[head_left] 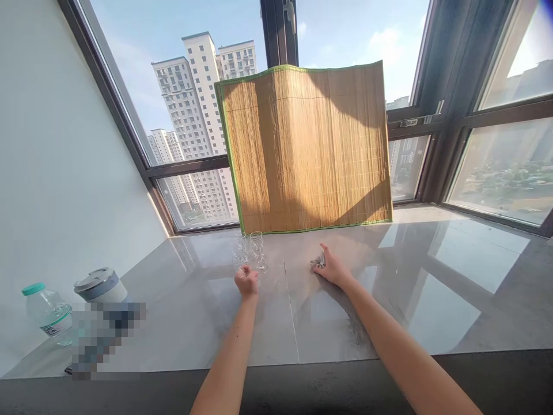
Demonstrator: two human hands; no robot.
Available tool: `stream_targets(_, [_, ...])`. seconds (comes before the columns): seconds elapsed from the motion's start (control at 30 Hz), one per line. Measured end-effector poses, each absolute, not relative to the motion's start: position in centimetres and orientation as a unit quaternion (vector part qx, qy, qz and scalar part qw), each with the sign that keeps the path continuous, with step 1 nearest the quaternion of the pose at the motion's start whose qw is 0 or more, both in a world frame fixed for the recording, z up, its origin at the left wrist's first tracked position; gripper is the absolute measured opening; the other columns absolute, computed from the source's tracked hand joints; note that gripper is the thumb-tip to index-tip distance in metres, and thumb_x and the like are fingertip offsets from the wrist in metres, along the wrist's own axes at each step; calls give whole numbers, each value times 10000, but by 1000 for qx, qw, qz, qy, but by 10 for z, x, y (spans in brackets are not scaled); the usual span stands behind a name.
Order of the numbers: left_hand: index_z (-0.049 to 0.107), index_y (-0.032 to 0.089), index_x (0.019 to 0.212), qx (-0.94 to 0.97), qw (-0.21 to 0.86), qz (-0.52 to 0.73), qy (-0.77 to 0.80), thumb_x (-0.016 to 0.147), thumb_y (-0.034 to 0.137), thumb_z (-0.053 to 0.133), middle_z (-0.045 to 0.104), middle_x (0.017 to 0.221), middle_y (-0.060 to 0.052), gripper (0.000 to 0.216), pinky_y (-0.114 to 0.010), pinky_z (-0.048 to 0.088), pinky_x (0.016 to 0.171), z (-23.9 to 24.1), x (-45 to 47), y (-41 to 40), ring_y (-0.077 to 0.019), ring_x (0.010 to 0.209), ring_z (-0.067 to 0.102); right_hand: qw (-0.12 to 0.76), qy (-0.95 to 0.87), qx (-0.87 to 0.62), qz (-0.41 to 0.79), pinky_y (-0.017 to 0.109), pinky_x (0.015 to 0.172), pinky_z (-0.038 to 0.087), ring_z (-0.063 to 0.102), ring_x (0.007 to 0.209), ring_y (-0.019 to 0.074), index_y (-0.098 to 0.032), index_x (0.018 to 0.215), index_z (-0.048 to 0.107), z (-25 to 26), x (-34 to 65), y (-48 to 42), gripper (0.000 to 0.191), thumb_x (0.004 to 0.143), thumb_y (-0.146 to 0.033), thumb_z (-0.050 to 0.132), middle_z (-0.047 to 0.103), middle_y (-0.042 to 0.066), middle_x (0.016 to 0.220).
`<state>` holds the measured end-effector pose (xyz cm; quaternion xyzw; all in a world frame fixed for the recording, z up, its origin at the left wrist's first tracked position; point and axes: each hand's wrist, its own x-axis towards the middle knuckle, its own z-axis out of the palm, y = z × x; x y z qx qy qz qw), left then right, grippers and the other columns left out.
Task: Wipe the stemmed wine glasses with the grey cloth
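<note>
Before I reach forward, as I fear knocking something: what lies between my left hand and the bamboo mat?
In the head view, clear drinking glasses stand on the sill between your left hand and the bamboo mat.

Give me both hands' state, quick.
Left hand: curled; any hold cannot be told.
Right hand: thumb spread, small grey object at fingers; grip unclear.

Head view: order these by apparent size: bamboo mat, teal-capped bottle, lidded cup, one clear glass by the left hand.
1. Bamboo mat
2. Teal-capped bottle and lidded cup: too alike to rank, pixelation hiding the cup's lower part
3. Clear glass by the left hand
</note>
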<state>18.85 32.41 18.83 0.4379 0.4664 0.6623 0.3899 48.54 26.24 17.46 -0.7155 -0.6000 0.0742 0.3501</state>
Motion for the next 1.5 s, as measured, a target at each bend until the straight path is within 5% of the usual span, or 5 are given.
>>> stream_targets(0.13, [360,216,575,534,360,601,473,527,207,507,289,523,73,155,-209,230,465,185,192,323,-75,471,288,416,-568,-706,70,278,701,385,573,837,212,-176,1444,307,179,460,269,744,736,-157,533,618,50,904])
stream_targets(0.33, [430,223,709,700,256,503,438,621,182,521,400,582,54,132,-234,292,498,183,199,311,-98,474,378,606,-498,-600,159,317,757,439,579,775,194,-198,1416,224,189,390,300,780,713,-250,556,583,-30,821])
stream_targets(0.8, [318,173,1439,824,130,342,433,943,320,415,696,967,-49,526,-298,458,736,188,222,312,-201,876,662,695,-390,-458,394,261,545,445,523,631,146,-251,1302,319,195,380,301,783,577,-217,614,528,-59,759])
stream_targets(1.13, [211,106,1547,832,-47,194,518,990,364,377,724,929,-139,636,-301,448,697,189,252,320,-253,855,689,722,-250,-505,401,265,520,517,601,747,179,-256,1180,412,182,397,317,726,495,-170,636,580,6,915])
stream_targets(1.5, [231,120,1540,821,90,268,496,990,397,340,720,1027,-133,626,-299,441,741,197,247,340,-259,971,667,747,-275,-475,376,272,509,472,527,652,151,-236,1157,392,205,390,300,659,541,-185,621,544,-31,772])
